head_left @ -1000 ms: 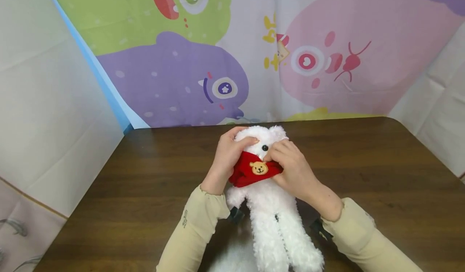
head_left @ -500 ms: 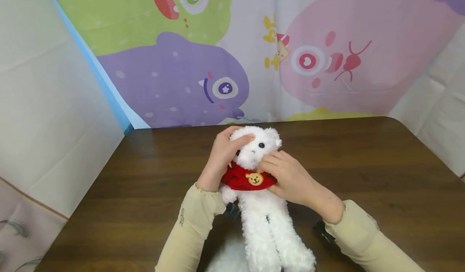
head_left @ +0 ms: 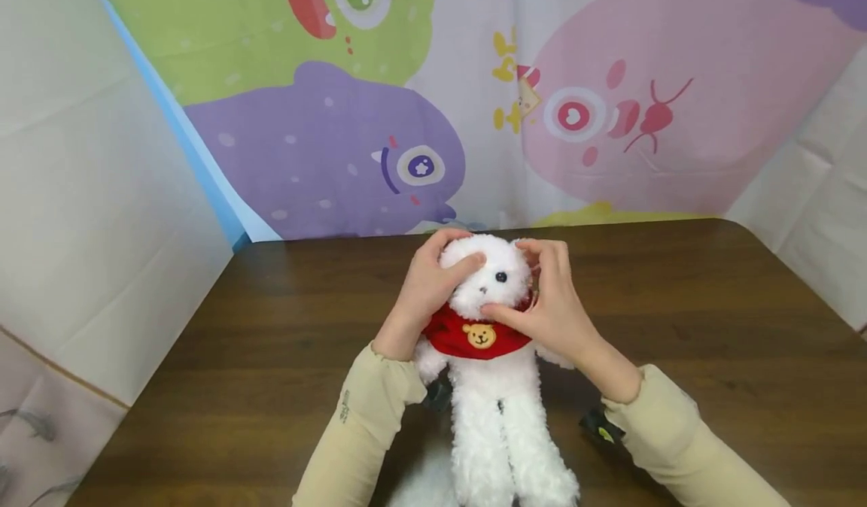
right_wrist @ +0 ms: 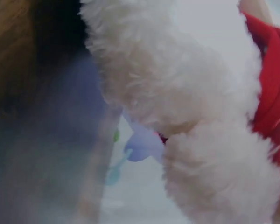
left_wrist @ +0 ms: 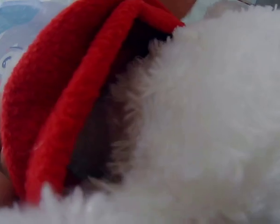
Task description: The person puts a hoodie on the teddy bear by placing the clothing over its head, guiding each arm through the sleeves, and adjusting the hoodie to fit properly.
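A fluffy white teddy bear [head_left: 497,394] is held face up in the head view, its head toward the far edge. Around its neck sits a red scarf [head_left: 447,338] with a yellow bear-face patch. My left hand [head_left: 423,289] grips the left side of the head, thumb lying over one eye. On the other side, my right hand [head_left: 562,304] curls round the head, thumb at the chin and fingers by the ear. The left wrist view shows the folded red scarf [left_wrist: 51,88] gaping away from the white fur [left_wrist: 214,102]. White fur [right_wrist: 196,88] fills much of the right wrist view.
Dark wooden table [head_left: 271,341] lies beneath. A pale grey piece of material [head_left: 427,484] shows at the near edge, beside the bear's legs. Behind the table hangs a curtain [head_left: 325,153] printed with cartoon creatures. Pale side panels [head_left: 101,153] flank the table.
The scarf has slid down from the bear's muzzle to its neck, baring the face. My right hand has let go of the scarf's edge and spread round the head's right side.
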Demonstrator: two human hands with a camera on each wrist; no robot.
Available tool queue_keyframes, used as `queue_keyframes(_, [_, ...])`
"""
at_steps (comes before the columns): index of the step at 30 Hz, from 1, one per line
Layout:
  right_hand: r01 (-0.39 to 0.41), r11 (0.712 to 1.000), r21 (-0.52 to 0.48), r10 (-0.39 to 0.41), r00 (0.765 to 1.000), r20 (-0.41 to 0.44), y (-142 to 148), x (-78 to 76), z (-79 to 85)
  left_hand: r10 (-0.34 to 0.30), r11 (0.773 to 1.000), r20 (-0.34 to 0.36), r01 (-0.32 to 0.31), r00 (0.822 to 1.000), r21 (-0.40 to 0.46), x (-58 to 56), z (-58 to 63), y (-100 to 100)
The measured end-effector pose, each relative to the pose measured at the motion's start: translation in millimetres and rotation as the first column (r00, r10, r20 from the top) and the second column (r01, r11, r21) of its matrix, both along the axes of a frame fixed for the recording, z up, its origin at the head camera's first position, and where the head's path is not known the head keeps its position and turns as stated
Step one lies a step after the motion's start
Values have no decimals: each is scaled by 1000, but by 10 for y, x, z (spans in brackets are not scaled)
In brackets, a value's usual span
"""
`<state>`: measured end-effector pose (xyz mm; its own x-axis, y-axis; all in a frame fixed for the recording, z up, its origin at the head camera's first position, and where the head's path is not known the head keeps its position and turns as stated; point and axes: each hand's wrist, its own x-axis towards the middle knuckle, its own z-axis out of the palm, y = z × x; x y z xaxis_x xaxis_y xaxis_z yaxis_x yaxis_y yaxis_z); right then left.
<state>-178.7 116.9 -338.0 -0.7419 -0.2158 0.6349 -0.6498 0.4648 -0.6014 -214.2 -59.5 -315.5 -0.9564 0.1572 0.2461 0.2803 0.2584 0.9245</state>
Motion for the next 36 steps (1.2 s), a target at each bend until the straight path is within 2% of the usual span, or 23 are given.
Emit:
queue_keyframes(2, [0, 1000, -21, 2, 990, 142, 10, -25, -29, -31, 1000, -5, 30, 1000, -5, 22, -4, 6])
queue_keyframes(4, [-4, 999, -34, 12, 967, 253, 23, -54, -62, -64, 998, -10, 64, 998, 0, 36, -11, 6])
queue_keyframes(6, [-7, 998, -60, 27, 942, 335, 40, -83, -81, -95, 995, -15, 96, 995, 37, 37, -19, 0])
queue_keyframes(8, [-9, 994, -106, 48, 927, 372, 64, -115, -85, -118, 988, -8, 118, 993, 103, 29, -27, -10])
queue_keyframes(11, [5, 985, -173, 60, 929, 366, 112, -153, -69, -150, 966, 26, 141, 988, 216, 16, -38, -23])
queue_keyframes(13, [31, 974, -226, 51, 937, 345, 147, -172, -50, -173, 957, 50, 156, 984, 244, 13, -42, -20])
queue_keyframes(15, [57, 955, -290, 42, 946, 323, 183, -189, -28, -188, 963, 62, 172, 980, 206, 19, -47, -12])
queue_keyframes(18, [82, 924, -375, 32, 957, 287, 221, -207, 0, -203, 976, 47, 198, 978, 93, 20, -57, 8])
queue_keyframes(21, [119, 907, -404, -18, 969, 245, 222, -209, 19, -203, 979, 42, 204, 978, -12, 21, -61, 20])
queue_keyframes(25, [172, 890, -422, -86, 973, 216, 190, -208, 30, -187, 971, 91, 198, 978, -134, 30, -50, 23])
queue_keyframes(28, [189, 870, -456, -101, 973, 209, 171, -219, 34, -195, 955, 119, 216, 974, -202, 26, -51, 28])
queue_keyframes(33, [199, 853, -482, -92, 967, 237, 150, -240, 43, -197, 947, 154, 228, 968, -225, 15, -65, 21])
queue_keyframes(36, [222, 883, -412, -115, 956, 268, 145, -266, 57, -171, 961, 185, 205, 968, -185, -5, -72, -9])
